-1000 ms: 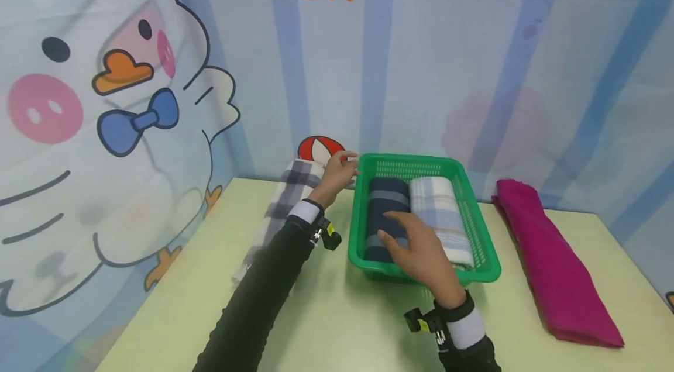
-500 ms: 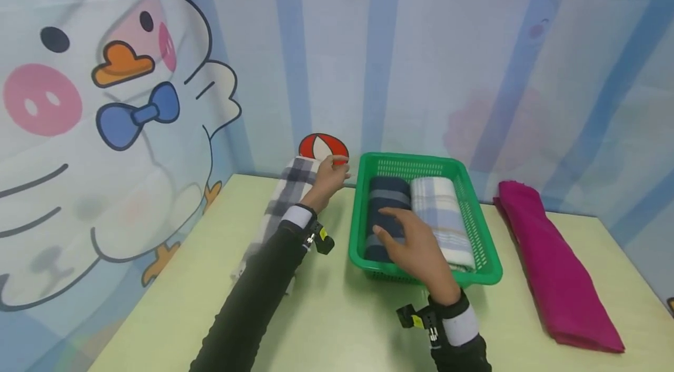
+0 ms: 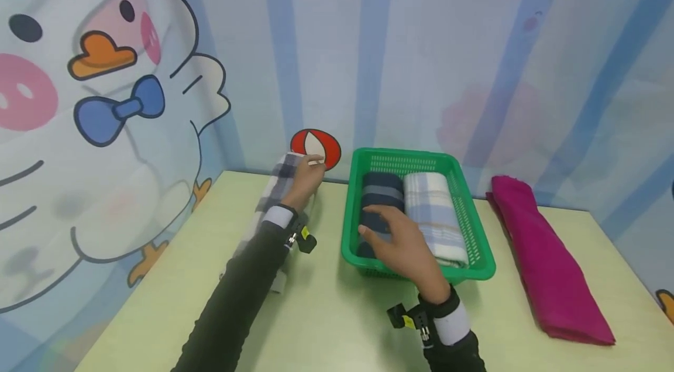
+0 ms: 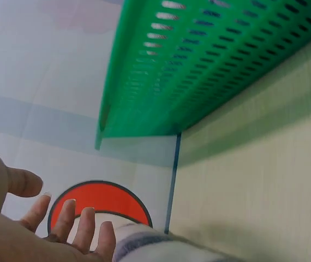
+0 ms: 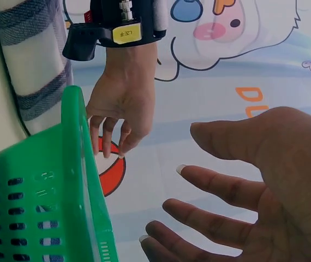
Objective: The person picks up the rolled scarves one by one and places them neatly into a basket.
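Left hand: The left hand [image 3: 307,182] is above the checked cloth, near its far end. Its fingers are loose and a bit bent, with nothing in them. I can't tell if it touches the cloth.
Right hand: The right hand [image 3: 408,246] is over the near side of the basket. Its thumb and fingers are spread apart and it holds nothing.
Checked cloth: The grey and white checked cloth [image 3: 282,176] lies long on the table, to the left of the basket. The left arm hides part of it.
Green basket: The green basket [image 3: 470,214] sits on the table and has little holes in its sides.
In the basket: A dark blue roll [image 3: 383,190] with lighter stripes lies on the left. A white and blue roll [image 3: 434,208] lies right beside it.
Pink cloth: The bright pink cloth [image 3: 547,261] lies flat to the right of the basket.
Table: The table [image 3: 326,325] is pale yellow.
Wall: A big white duck picture [image 3: 152,185] is on the left, and a red and white ball picture [image 3: 330,147] is behind the left hand.
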### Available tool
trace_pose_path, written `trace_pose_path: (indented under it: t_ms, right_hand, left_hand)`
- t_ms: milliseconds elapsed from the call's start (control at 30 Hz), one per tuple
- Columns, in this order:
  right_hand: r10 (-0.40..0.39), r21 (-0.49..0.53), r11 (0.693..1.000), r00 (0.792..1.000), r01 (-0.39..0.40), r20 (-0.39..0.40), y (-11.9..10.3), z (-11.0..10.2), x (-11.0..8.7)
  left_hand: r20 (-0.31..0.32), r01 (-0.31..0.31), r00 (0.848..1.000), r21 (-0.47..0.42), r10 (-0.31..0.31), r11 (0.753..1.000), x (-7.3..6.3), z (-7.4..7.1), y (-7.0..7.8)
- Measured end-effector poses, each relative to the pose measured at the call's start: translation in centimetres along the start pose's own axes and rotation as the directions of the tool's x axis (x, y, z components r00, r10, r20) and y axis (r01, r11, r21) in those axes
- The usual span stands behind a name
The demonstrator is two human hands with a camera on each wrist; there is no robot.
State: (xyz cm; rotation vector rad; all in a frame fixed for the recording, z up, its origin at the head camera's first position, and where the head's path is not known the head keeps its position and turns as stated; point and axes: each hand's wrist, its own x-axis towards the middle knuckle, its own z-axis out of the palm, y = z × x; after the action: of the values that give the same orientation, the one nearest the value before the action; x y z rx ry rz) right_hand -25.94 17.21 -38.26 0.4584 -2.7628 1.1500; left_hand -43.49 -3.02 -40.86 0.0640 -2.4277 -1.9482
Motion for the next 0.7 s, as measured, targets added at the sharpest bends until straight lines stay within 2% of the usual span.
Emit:
trace_pose_path:
  t_ms: [200, 433, 700]
  right_hand:
    - [-0.002, -0.014, 1.0, 1.0, 0.002, -0.004, -0.2, 0.5, -0.2]
    - [-0.001, 0.018, 1.0, 1.0, 0.0, 0.016, -0.6, 1.4, -0.1]
    - [-0.035, 0.037, 0.999, 0.999, 0.035, 0.011, -1.7, 2.0, 0.4]
  left_hand:
    - [-0.042, -0.026, 0.999, 0.015, 0.026, 1.0, -0.1, -1.1, -1.1]
    - [-0.062, 0.059, 0.996, 0.046, -0.056, 0.997, -0.3, -2.6, -2.2]
    - [-0.066, 0.036, 0.997, 0.057, -0.033, 0.998, -0.2, -3.3, -2.2]
